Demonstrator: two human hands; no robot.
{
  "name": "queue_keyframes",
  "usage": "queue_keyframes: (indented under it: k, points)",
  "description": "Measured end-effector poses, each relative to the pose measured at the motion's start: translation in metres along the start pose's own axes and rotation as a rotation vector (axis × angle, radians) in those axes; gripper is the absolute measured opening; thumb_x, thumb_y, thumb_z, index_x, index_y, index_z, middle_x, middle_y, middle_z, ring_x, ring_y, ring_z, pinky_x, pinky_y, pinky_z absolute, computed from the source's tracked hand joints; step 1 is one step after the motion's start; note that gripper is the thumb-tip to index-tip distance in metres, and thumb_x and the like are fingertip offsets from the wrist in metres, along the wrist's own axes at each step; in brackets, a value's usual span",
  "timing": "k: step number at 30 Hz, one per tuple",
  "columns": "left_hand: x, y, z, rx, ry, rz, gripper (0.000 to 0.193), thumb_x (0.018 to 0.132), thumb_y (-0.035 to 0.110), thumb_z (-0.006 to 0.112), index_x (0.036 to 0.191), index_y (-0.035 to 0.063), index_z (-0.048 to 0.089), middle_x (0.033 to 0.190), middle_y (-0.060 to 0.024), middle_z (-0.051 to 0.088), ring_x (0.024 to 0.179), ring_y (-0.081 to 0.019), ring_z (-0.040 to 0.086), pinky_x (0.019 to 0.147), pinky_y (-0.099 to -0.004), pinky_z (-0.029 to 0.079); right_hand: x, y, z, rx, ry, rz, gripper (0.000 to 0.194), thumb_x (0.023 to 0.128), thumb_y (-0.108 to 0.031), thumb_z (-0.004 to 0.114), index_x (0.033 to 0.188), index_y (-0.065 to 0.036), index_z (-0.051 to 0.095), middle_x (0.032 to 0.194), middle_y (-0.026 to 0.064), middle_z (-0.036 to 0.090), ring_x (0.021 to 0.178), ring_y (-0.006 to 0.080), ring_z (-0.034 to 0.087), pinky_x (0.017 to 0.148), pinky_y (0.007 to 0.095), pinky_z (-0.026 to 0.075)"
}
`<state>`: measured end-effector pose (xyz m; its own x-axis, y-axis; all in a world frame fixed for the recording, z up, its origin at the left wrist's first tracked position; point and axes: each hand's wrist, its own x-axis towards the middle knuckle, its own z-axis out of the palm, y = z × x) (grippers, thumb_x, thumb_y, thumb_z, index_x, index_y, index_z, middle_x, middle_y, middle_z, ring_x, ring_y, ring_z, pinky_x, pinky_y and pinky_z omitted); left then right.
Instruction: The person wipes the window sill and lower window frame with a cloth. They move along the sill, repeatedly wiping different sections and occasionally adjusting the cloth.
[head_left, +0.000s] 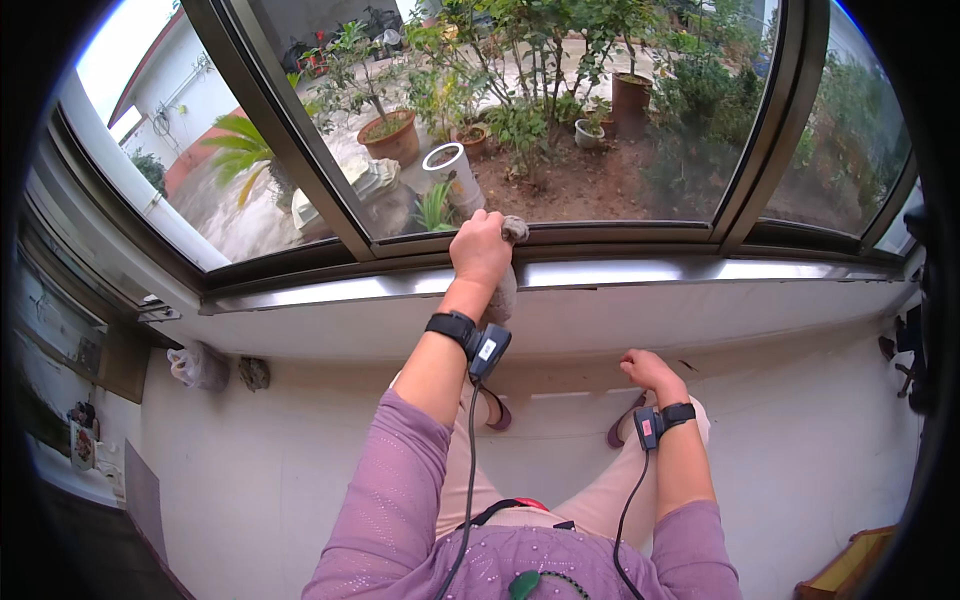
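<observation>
A grey cloth (504, 295) is bunched in my left hand (480, 244), which is closed around it at the lower rail of the window frame (615, 234). Part of the cloth sticks out to the right of my fist, and the rest hangs down over the shiny metal sill (630, 271). Behind the fist is the glass pane (652, 172), smudged towards its lower right. My right hand (651, 371) hangs loosely curled above my right knee, away from the sill; whether its fingers are fully closed is hard to see.
Cables run from the wrist devices (489, 351) along both arms. On the floor at left are a plastic bag (199, 367) and a small dark object (254, 373). A yellow-brown object (847, 562) lies at lower right. Potted plants (388, 139) stand outside beyond the glass.
</observation>
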<state>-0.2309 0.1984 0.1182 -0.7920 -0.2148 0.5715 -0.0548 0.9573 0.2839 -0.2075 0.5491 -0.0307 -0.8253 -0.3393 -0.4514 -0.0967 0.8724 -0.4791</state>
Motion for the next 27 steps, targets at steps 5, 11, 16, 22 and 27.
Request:
queue_keyframes:
  k: [5,11,16,22,27]
  points:
    - [-0.01,-0.052,-0.015,-0.531,-0.134,0.027,0.033,0.079,0.014,0.076,0.111,0.008,0.071,0.108,-0.0123,0.071,0.1,-0.0235,0.067,0.089,-0.0351,0.051,-0.002,0.007,0.003,0.008,0.073,-0.094,0.035,0.093,-0.028,0.055,0.117,-0.005,0.067,0.117,0.0201,0.068,0.107,0.0388,0.064,0.091,0.047,0.05]
    - [-0.016,-0.176,-0.015,-1.275,0.6,-0.826,0.025,0.092,0.007,0.064,0.116,-0.0013,0.062,0.113,-0.0099,0.067,0.097,-0.0231,0.067,0.085,-0.0369,0.057,-0.009,0.014,0.005,0.043,0.105,-0.101,0.032,0.094,-0.028,0.055,0.115,-0.007,0.067,0.112,0.016,0.07,0.108,0.0345,0.065,0.092,0.0441,0.051]
    - [0.002,-0.14,0.036,-1.023,0.701,-0.904,0.038,0.087,0.008,0.07,0.12,-0.0042,0.057,0.116,-0.0128,0.065,0.095,-0.023,0.065,0.084,-0.0365,0.055,-0.015,0.011,-0.004,-0.02,0.107,-0.014,0.027,0.097,-0.029,0.054,0.112,-0.01,0.067,0.11,0.0112,0.071,0.107,0.0309,0.065,0.091,0.0438,0.051]
    - [-0.017,0.004,0.096,-1.094,0.551,-0.608,0.04,0.088,0.011,0.073,0.119,0.0007,0.049,0.117,-0.0126,0.06,0.102,-0.0234,0.06,0.091,-0.0376,0.05,-0.017,0.011,-0.01,0.01,0.119,-0.013,0.027,0.097,-0.029,0.055,0.112,-0.01,0.067,0.11,0.0125,0.071,0.107,0.031,0.065,0.091,0.0439,0.051]
    - [-0.024,0.108,0.125,-0.502,0.311,-0.154,0.046,0.083,0.018,0.078,0.118,0.0038,0.051,0.113,-0.0173,0.051,0.11,-0.0328,0.049,0.096,-0.0434,0.041,-0.015,0.012,-0.011,0.042,0.142,-0.065,0.031,0.095,-0.027,0.056,0.116,-0.007,0.067,0.114,0.0143,0.07,0.109,0.033,0.064,0.092,0.0437,0.051]
